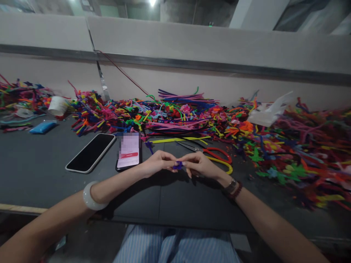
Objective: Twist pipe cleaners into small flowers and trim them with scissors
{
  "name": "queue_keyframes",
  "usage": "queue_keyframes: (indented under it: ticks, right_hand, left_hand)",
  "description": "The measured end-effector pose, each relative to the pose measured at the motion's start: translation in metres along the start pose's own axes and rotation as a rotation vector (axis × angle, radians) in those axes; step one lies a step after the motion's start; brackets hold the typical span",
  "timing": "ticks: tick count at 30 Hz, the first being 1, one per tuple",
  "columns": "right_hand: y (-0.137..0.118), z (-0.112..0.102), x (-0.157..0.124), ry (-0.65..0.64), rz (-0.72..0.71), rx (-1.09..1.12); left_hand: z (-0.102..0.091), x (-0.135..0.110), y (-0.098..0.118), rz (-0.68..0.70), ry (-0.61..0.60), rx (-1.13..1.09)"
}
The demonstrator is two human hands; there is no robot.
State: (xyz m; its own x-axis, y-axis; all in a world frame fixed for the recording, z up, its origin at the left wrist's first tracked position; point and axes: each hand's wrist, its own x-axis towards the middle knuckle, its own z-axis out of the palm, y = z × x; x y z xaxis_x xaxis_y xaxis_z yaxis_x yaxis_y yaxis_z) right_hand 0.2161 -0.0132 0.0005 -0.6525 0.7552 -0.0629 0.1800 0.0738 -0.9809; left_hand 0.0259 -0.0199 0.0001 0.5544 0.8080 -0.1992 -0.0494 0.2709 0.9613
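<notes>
Between my two hands is a small purple pipe cleaner [178, 165], bent into a compact shape. My left hand [160, 162] pinches its left side between thumb and fingers. From the right, the fingers of my right hand [197, 164] close on the same piece, hiding part of it. Just behind the hands lie scissors [219, 155] with one red and one yellow handle. Several yellow pipe cleaners [178, 139] lie beyond them, and another purple pipe cleaner piece [149, 147] rests behind my left hand.
A dark phone [91, 152] and a phone with a lit screen [128, 153] lie left of my hands. Heaped pipe cleaners [117, 113] line the low wall. A white cup [57, 106], a blue packet [43, 127] and a clear plastic piece [270, 111] sit among or near them.
</notes>
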Motion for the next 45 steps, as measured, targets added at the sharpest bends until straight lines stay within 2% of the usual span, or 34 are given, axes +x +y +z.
queue_keyframes:
  ticks: [6,20,28,32,35,45]
  right_hand:
    - [-0.0017,-0.0039,0.0006,-0.049,0.014,-0.012]
    - [0.0011,-0.0001,0.0033,-0.012,0.054,0.046]
    - [-0.0015,-0.0025,0.0032,0.029,-0.004,0.072]
    - [-0.0028,-0.0020,0.0031,0.086,-0.022,0.000]
    - [-0.0030,0.0002,0.0031,0.127,-0.020,-0.057]
    - [-0.0047,0.0053,0.0024,0.139,-0.033,-0.081]
  left_hand:
    - [-0.0009,-0.0003,-0.0021,0.021,-0.029,0.035]
    - [0.0026,-0.0012,0.0011,0.054,-0.045,0.179]
    - [-0.0019,0.0023,-0.0007,0.042,0.027,0.014]
    - [-0.0031,0.0036,-0.0022,0.021,0.042,-0.046]
    - [-0.0031,0.0036,-0.0025,0.010,0.044,-0.046]
    - [-0.0024,0.0027,0.0001,0.066,0.026,0.063]
